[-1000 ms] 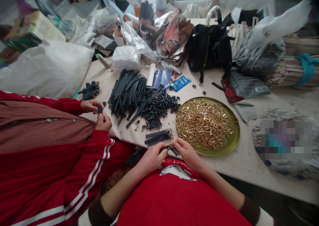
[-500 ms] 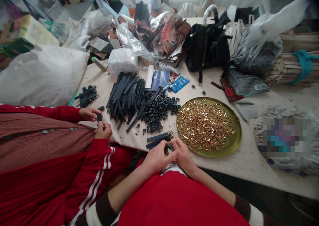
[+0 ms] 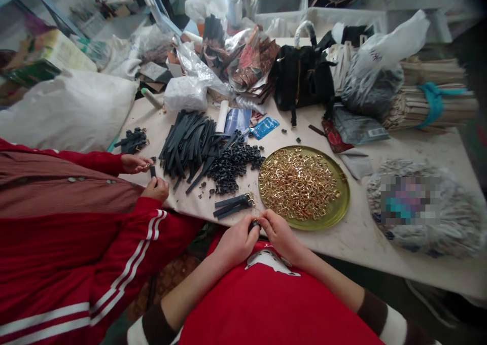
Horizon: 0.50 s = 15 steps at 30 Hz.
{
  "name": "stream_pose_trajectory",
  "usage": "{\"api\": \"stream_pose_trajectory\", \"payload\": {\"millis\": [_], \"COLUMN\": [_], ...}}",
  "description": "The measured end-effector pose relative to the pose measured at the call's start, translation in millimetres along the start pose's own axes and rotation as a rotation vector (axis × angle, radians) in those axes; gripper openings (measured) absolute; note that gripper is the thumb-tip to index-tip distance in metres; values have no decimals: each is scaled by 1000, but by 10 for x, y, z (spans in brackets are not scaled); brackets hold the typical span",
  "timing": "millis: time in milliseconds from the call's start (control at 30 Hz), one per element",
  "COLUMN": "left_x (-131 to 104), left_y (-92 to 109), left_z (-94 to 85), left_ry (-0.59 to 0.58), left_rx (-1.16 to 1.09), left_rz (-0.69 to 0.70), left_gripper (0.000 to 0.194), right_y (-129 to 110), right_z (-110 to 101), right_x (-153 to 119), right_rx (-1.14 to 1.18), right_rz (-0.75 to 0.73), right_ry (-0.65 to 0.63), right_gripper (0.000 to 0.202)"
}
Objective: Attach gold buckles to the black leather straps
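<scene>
Just in front of the round tray (image 3: 341, 207), slightly to its left, the left hand (image 3: 235, 242) is closed around a short dark strap (image 3: 253, 225), which is mostly hidden by the fingers. The right hand (image 3: 280, 236) meets it there, thumb and fingertips pinched at the strap's near-hidden end, where a small gold-coloured glint shows. Whether the piece in hand is fully joined cannot be told.

On the desk (image 3: 384, 238), just left of the tray, lie a few dark straps with gold buckles (image 3: 233, 205); these look finished, and they are a small share of the whole. Farther left of the tray, beyond the co-worker's hands, a small cluster of dark straps (image 3: 132, 141) also shows gold-coloured ends and seems done too.

Much appears left: the tray holds a broad heap of loose gold buckles (image 3: 300, 182), a pile of small dark loops (image 3: 235, 165) sits beside its left rim, and a large stack of plain dark straps (image 3: 186, 143) lies beyond the loops. Well left of the tray, a co-worker's hands (image 3: 157, 190) hold another dark strip (image 3: 152, 171). The work as a whole looks nearer its start than its end.
</scene>
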State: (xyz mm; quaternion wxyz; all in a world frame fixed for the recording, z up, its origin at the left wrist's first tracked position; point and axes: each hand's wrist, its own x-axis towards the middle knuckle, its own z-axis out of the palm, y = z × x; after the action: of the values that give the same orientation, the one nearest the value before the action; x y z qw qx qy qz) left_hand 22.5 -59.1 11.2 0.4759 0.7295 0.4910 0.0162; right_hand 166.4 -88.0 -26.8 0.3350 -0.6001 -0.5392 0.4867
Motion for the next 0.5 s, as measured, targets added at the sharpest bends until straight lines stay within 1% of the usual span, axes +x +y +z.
{"api": "stream_pose_trajectory", "payload": {"millis": [67,133,233,333,400,433,500], "left_x": [-43,-68,-72,-64,-72,-81,-105], "left_y": [58,96,121,149,182,202,242], "left_z": [118,252,438,540,553,550,539], "left_ry": [27,68,97,37,-30,-57,-86], "left_rx": [-4,-38,-186,-402,-513,-537,-524], "left_rz": [1,8,16,-19,-27,-16,29], "left_gripper": [28,28,25,21,22,23,25], "right_y": [37,81,142,179,192,198,209], "right_z": [7,15,7,-55,-135,-184,-285], "right_x": [-92,-181,-306,-427,-505,-542,-606], "right_rx": [73,171,424,748,882,894,817], "right_rz": [14,65,185,296,338,342,311], "right_ry": [70,108,88,28,-16,-43,-94], "right_gripper": [25,27,31,33,33,33,32]}}
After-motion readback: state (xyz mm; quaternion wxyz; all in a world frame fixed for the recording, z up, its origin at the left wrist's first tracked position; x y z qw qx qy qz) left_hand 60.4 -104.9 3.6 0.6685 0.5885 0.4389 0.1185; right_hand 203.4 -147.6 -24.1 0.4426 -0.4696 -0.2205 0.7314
